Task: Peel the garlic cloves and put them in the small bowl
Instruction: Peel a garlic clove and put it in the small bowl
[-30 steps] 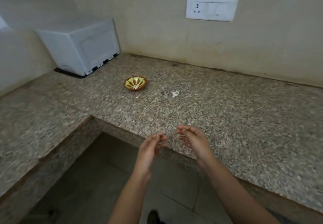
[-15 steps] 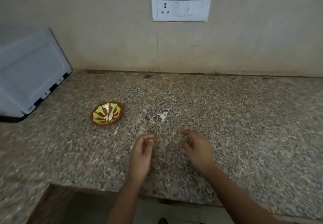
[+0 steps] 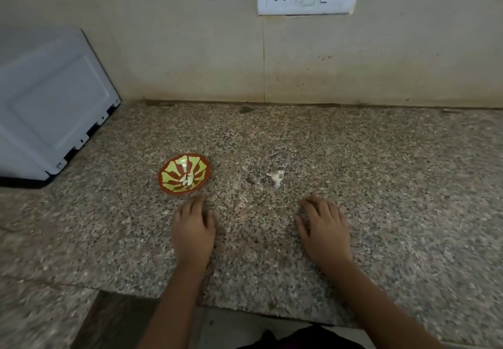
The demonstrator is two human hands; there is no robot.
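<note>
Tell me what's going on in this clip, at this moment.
A person stands at a speckled stone counter with both hands lying on it, palms down, and neither holds anything. The left hand lies just in front of the small bowl, which holds a few pale pieces, apparently peeled garlic. The right hand lies just short of a small white scrap; whether that is a clove or only skin is unclear.

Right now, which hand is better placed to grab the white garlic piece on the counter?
Right, probably. The right hand rests open just short of the garlic piece, pointing toward it. The left hand sits by the small bowl, farther away.
</note>
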